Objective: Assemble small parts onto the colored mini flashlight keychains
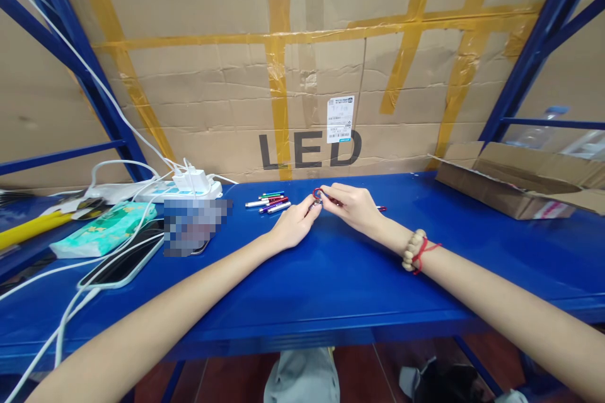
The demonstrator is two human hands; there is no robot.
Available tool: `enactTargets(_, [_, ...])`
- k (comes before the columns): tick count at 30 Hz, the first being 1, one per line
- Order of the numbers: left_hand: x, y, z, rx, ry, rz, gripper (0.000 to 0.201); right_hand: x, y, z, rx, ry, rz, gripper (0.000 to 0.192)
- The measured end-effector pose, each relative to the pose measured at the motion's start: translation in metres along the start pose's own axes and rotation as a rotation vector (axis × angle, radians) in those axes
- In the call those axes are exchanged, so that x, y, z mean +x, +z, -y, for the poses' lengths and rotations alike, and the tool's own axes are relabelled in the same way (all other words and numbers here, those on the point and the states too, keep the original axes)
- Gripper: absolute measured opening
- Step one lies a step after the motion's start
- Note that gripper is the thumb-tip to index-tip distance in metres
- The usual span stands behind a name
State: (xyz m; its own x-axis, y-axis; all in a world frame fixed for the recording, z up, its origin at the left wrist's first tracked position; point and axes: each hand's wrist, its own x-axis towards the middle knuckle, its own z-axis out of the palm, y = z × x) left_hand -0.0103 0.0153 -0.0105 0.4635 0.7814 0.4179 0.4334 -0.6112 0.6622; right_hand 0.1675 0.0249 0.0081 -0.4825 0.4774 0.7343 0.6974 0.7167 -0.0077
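Note:
Above the blue shelf, my left hand (295,225) and my right hand (354,204) meet with their fingertips pinched together. Between them shows a thin red loop (317,191) with a small silvery part under it; its exact kind is too small to tell. My left fingers close on the silvery part, and my right fingers pinch the loop's right side. Left of my hands lies a loose group of slim coloured pens (271,203), white, red, purple, blue and green. A slim red-tipped piece (381,208) pokes out behind my right wrist, mostly hidden.
On the left are a white power strip (215,191) with chargers and cables, a green tissue pack (106,230) and a phone (125,258). An open cardboard box (510,189) stands right. A large taped carton (212,94) walls the back, between blue rack posts.

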Motion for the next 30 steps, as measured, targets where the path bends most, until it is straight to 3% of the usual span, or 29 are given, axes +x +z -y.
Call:
enactTargets(12, [0.0008, -0.0002, 0.0005, -0.151, 0.074, -0.051, 0.034, -0.0008, 0.0027, -0.0021, -0.047, -0.025, -0.035, 0.031])
enactTargets(19, [0.0024, 0.0008, 0.0007, -0.085, 0.026, -0.16, 0.03, -0.0005, 0.0032, -0.0021, -0.033, -0.031, -0.068, 0.029])
enactTargets(30, [0.0042, -0.0015, -0.0013, -0.01, -0.084, -0.279, 0.013, -0.0013, 0.005, -0.0019, -0.046, -0.017, 0.038, 0.029])
